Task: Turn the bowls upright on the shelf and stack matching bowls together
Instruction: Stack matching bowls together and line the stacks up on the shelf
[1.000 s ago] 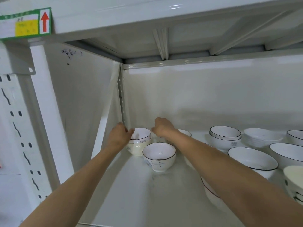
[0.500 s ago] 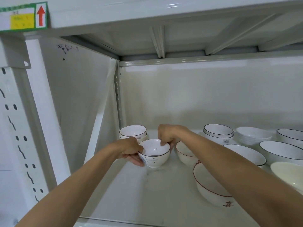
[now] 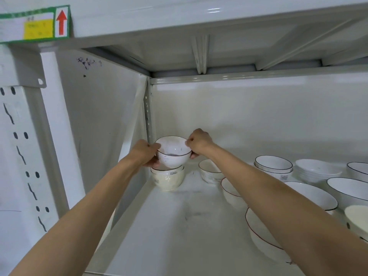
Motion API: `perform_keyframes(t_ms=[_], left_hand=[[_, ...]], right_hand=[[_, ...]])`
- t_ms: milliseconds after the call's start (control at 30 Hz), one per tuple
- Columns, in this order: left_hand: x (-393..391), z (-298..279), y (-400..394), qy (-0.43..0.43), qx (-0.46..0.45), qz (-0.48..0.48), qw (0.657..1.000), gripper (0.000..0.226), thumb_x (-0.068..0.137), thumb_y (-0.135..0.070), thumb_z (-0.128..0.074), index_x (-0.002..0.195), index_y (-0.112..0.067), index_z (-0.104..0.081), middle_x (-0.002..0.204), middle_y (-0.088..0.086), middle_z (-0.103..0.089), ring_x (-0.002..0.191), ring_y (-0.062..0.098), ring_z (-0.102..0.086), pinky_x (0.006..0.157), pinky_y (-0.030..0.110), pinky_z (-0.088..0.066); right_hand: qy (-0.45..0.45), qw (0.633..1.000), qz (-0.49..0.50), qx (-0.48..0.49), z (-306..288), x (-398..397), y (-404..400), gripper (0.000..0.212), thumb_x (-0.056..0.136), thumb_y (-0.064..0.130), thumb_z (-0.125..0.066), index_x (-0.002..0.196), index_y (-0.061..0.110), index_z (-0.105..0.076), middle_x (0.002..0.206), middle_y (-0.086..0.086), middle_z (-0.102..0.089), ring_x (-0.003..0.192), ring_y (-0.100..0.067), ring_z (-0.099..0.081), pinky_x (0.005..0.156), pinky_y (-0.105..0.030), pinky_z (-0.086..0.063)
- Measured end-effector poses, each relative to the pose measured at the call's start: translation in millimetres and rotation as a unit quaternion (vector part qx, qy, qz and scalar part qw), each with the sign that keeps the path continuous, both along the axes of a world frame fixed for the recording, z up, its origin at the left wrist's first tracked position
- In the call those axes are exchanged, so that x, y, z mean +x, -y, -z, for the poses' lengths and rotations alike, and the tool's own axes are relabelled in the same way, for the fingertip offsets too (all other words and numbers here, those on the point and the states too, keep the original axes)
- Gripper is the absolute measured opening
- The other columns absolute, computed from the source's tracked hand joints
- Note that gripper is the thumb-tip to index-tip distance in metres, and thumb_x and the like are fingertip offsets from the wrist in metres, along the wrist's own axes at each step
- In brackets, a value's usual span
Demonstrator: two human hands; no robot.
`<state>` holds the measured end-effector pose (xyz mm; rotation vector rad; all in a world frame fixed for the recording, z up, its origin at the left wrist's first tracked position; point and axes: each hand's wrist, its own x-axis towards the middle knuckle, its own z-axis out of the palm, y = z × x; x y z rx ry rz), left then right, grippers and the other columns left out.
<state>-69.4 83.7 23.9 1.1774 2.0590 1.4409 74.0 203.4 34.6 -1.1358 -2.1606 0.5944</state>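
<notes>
- Forearms reach from the bottom of the frame toward its centre.
- Next comes the held bowl [image 3: 172, 152], upright, just above the cream stack [image 3: 167, 179] at the shelf's [image 3: 179, 226] back left corner.
- I judge stacking is under way; next I'd centre it and lower gently.
- My left hand [image 3: 146, 153] and right hand [image 3: 198, 141] grip its rim from either side, fingers curled.

Open shelf floor [image 3: 179, 226] front-left; bowls [image 3: 310, 194] crowd right side; cream stack [image 3: 168, 179] blocks back-left corner.
</notes>
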Motion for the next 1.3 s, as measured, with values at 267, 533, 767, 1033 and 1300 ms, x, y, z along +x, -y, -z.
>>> perform_keyframes(t_ms=[267, 533, 767, 1033, 1300], left_hand=[[-16, 10, -11, -0.029, 0.003, -0.049, 0.998, 0.023, 0.087, -0.004, -0.048, 0.065, -0.003, -0.055, 0.045, 0.004, -0.063, 0.042, 0.018, -0.066, 0.077, 0.036, -0.059], [-26, 25, -20, -0.072, -0.039, -0.065, 0.995, 0.011, 0.076, -0.005, -0.049, 0.067, -0.007, -0.055, 0.062, 0.019, -0.071, 0.07, 0.033, -0.074, 0.084, 0.043, -0.058], [-27, 28, -29, -0.128, -0.066, -0.068, 0.987, 0.009, 0.078, -0.009, -0.05, 0.079, -0.004, -0.057, 0.059, 0.015, -0.072, 0.06, 0.027, -0.073, 0.078, 0.039, -0.06], [-6, 24, -26, -0.271, -0.046, -0.129, 0.953, 0.031, 0.092, -0.024, -0.055, 0.111, 0.0, -0.053, 0.118, 0.02, -0.052, 0.097, 0.036, -0.059, 0.078, 0.033, -0.043], [81, 31, -27, -0.2, -0.044, 0.104, 0.973, 0.032, 0.096, -0.037, -0.05, 0.078, -0.012, -0.058, 0.065, 0.001, -0.06, 0.053, 0.017, -0.054, 0.049, 0.021, -0.039]], right_hand=[[-0.027, 0.999, 0.032, -0.019, 26, -38, -9, 0.02, 0.086, 0.005, -0.039, 0.073, 0.011, -0.053, 0.053, -0.01, -0.065, 0.03, -0.011, -0.057, 0.061, -0.021, -0.053], [0.025, 0.999, 0.042, 0.005, 32, -45, -1, 0.025, 0.081, -0.005, -0.048, 0.064, 0.012, -0.041, 0.09, -0.017, -0.069, 0.086, -0.036, -0.07, 0.081, -0.04, -0.059], [0.06, 0.996, 0.058, 0.009, 37, -39, 2, 0.015, 0.087, -0.001, -0.051, 0.074, 0.007, -0.049, 0.115, -0.017, -0.065, 0.108, -0.034, -0.062, 0.083, -0.032, -0.049], [0.059, 0.997, 0.041, -0.013, 28, -28, -3, 0.025, 0.095, 0.02, -0.045, 0.071, 0.011, -0.047, 0.092, -0.012, -0.063, 0.097, -0.032, -0.067, 0.069, -0.027, -0.041], [0.202, 0.977, 0.033, -0.063, -11, 57, -19, 0.03, 0.093, 0.016, -0.046, 0.065, 0.01, -0.057, 0.058, -0.005, -0.061, 0.046, -0.016, -0.056, 0.048, -0.019, -0.043]])
